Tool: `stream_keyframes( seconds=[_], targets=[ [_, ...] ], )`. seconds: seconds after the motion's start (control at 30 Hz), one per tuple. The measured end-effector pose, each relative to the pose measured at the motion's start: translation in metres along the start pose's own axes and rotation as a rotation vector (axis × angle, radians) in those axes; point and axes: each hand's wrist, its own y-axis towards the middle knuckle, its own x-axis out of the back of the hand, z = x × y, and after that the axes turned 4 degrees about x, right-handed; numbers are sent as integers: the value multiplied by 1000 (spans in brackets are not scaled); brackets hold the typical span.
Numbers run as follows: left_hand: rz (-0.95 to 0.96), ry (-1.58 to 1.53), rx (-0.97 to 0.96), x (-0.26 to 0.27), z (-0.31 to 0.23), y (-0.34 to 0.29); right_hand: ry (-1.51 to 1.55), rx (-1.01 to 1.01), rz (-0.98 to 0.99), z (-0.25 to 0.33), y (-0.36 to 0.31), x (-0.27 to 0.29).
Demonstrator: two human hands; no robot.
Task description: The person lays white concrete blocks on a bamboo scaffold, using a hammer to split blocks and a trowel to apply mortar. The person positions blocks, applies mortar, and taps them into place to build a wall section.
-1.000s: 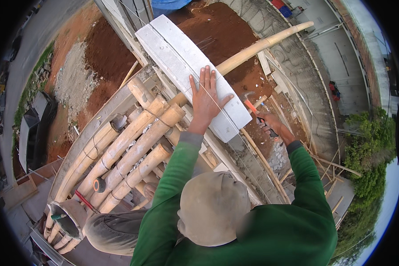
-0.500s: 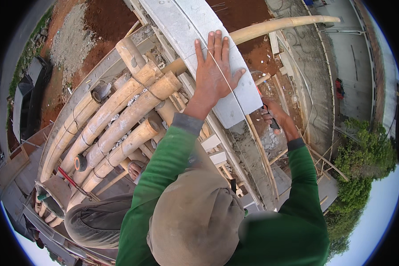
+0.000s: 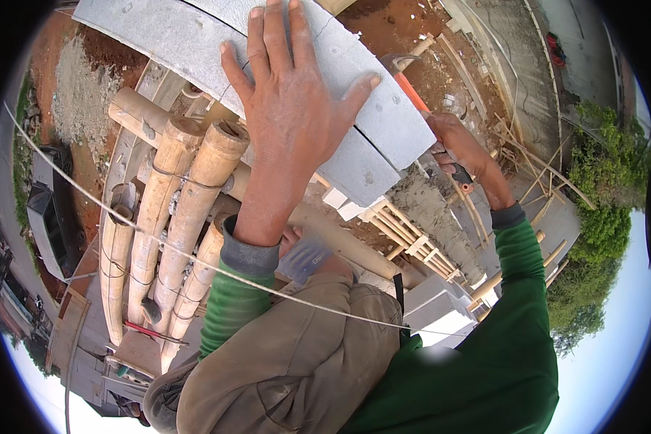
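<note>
My left hand (image 3: 289, 87) lies flat on the pale grey blockwork (image 3: 394, 119), fingers spread and thumb out to the right. A dark line runs lengthwise along the blocks, partly hidden under the hand. Beyond the blocks' right end, my right hand (image 3: 459, 145) is closed around the dark grip of a hammer (image 3: 411, 92). Its orange-red shaft slants up along the block's edge, and the curved metal head sits at the upper end. I cannot tell whether the hammer touches the block.
Thick bamboo poles (image 3: 195, 195), tied with wire, stand at left. A pale string (image 3: 267, 289) crosses the lower view. Below the right forearm stand more pale blocks (image 3: 437, 315). Another person's hand (image 3: 291, 237) shows behind my left wrist. Red soil (image 3: 383, 32) lies far below.
My view has shifted, bringing the blocks and left hand closer. The string no longer crosses my left hand. More of the hammer shows, its shaft now raised beside the block's end.
</note>
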Motion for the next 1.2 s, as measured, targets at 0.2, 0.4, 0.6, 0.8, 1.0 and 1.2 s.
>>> stream_keyframes(
  seconds=[0.2,0.4,0.6,0.8,1.0,1.2],
  targets=[
    [153,17,17,5,-1,5,13,102,20,-20,7,3],
    [226,77,49,13,-5,7,-11,209,43,-36,8,4],
    [239,72,35,16,-5,7,248,301,-53,-39,18,15],
    [229,69,30,14,-3,6,474,279,-108,-38,49,25],
    [244,77,50,15,-5,7,162,130,272,-28,68,7],
    [246,75,58,16,-5,7,170,343,53,-11,61,14]
  ],
)
